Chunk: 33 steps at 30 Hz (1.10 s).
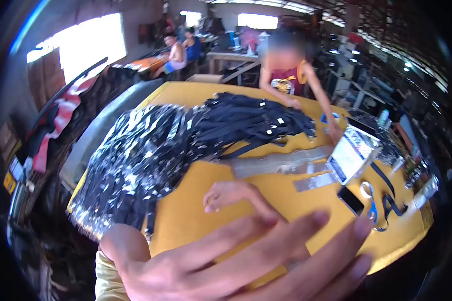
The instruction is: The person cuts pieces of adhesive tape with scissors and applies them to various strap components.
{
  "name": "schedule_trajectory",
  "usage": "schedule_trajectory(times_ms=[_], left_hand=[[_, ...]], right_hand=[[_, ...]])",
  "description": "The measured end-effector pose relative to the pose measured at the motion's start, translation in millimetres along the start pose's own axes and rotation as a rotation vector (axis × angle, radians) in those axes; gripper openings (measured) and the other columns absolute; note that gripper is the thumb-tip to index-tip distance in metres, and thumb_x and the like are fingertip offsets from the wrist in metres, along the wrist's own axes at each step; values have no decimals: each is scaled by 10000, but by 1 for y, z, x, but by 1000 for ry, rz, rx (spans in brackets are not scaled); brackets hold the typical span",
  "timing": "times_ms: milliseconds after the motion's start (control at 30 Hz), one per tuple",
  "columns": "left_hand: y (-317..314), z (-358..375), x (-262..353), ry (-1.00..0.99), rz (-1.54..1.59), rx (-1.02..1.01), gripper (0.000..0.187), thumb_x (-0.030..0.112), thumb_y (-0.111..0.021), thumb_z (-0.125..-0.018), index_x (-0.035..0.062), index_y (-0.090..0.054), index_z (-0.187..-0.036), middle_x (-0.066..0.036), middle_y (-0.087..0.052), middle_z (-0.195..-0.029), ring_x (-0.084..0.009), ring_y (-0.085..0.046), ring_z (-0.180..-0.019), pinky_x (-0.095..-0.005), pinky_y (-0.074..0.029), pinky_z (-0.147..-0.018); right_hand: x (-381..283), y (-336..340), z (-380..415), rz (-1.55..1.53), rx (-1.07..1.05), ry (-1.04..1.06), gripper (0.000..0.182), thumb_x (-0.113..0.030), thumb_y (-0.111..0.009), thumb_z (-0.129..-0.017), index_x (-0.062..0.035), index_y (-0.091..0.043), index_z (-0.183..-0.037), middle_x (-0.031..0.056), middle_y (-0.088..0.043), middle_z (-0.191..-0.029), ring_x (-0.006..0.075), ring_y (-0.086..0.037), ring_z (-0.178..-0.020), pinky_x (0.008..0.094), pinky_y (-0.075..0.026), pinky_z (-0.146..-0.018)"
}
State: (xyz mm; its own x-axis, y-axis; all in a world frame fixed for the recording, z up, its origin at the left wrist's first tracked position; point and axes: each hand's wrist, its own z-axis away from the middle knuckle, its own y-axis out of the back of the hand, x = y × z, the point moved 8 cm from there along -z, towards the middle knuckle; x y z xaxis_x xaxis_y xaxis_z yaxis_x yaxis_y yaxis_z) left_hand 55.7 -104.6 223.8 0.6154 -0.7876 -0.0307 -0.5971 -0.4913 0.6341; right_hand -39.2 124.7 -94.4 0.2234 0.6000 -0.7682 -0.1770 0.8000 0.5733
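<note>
My left hand [226,261] fills the lower foreground, very close to the camera, its fingers spread towards the right with nothing in them. Beyond it, over the yellow tabletop [181,215], my right hand [228,195] is loosely curled, and no object shows in its fingers. To the left of that hand lies a big heap of black straps [135,155], many in shiny clear wrapping. Unwrapped black straps with small white labels [256,118] stretch across behind. Clear plastic sheets [281,163] lie flat just past my right hand.
A white printed box or stand [351,153] stands at the right, near a phone [350,200], blue-handled scissors [371,205] and a loose black strap [384,178]. Across the table a person [286,75] reaches towards the box. Two people [178,52] sit at the back left.
</note>
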Motion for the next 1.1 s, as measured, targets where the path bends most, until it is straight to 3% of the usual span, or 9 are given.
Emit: schedule_trajectory(times_ms=[133,233,267,367,500,700,767,833,1100], left_hand=[[-6,17,-42,16,-504,231,435,110,-690,-829,-3,-611,-1241,-200,-684,-1138,-260,-686,-1013,-366,-590,-790],[-65,60,-93,277,-37,-272,717,71,-611,-785,43,-364,-1458,-239,-541,-1325,-415,-604,-1111,-488,-541,-884],[-90,74,-116,398,-14,-245,514,158,-562,-940,42,-436,-1425,-222,-626,-1214,-398,-654,-1002,-450,-518,-921],[-176,103,-167,585,107,-269,438,169,-587,-927,41,-510,-1339,-182,-677,-1093,-344,-681,-884,-440,-557,-762],[-233,93,-163,546,323,-351,365,145,-602,-911,27,-559,-1253,-141,-705,-957,-279,-693,-822,-413,-554,-681],[-179,65,-55,-100,1438,-439,194,26,-636,-894,-40,-581,-1068,-105,-661,-797,-228,-623,-562,-321,-488,-540],[-145,76,-28,-414,1591,-533,209,-21,-621,-846,-52,-594,-1051,-107,-673,-950,-207,-665,-796,-301,-521,-686],[-137,93,-15,-210,1741,-653,234,108,-731,-825,27,-691,-1040,-231,-635,-1191,-437,-583,-1101,-481,-511,-896],[-127,87,-4,-137,1659,-507,246,185,-752,-780,35,-651,-946,-268,-613,-1085,-492,-545,-1081,-539,-484,-836]], right_hand=[[36,-11,-46,-875,-523,4,331,-219,-605,-974,16,-609,-1207,119,-716,-1108,217,-718,-924,308,-582,-743],[24,41,-61,-864,-348,3,327,-234,-607,-973,9,-614,-1191,107,-712,-1069,190,-701,-879,291,-564,-725],[20,66,-56,-868,-279,11,326,-239,-607,-972,6,-616,-1186,103,-711,-1056,180,-695,-864,285,-558,-718],[47,80,-13,-885,-68,33,323,-255,-609,-971,-1,-621,-1171,90,-707,-1017,153,-678,-819,267,-540,-700],[87,-7,23,-949,203,63,320,-275,-611,-970,-11,-628,-1151,74,-702,-965,116,-655,-759,244,-516,-675],[75,9,29,-1053,298,107,258,-222,-658,-951,-42,-635,-1135,40,-696,-912,67,-626,-696,202,-458,-624],[75,10,28,-1048,293,111,258,-220,-649,-957,-41,-634,-1143,50,-697,-926,72,-631,-711,208,-465,-647],[68,10,27,-1056,260,97,239,-190,-598,-981,-32,-618,-1159,68,-695,-935,83,-625,-703,207,-470,-649],[70,11,24,-1047,247,98,257,-185,-599,-980,-22,-611,-1178,90,-693,-955,103,-639,-737,221,-490,-679]])
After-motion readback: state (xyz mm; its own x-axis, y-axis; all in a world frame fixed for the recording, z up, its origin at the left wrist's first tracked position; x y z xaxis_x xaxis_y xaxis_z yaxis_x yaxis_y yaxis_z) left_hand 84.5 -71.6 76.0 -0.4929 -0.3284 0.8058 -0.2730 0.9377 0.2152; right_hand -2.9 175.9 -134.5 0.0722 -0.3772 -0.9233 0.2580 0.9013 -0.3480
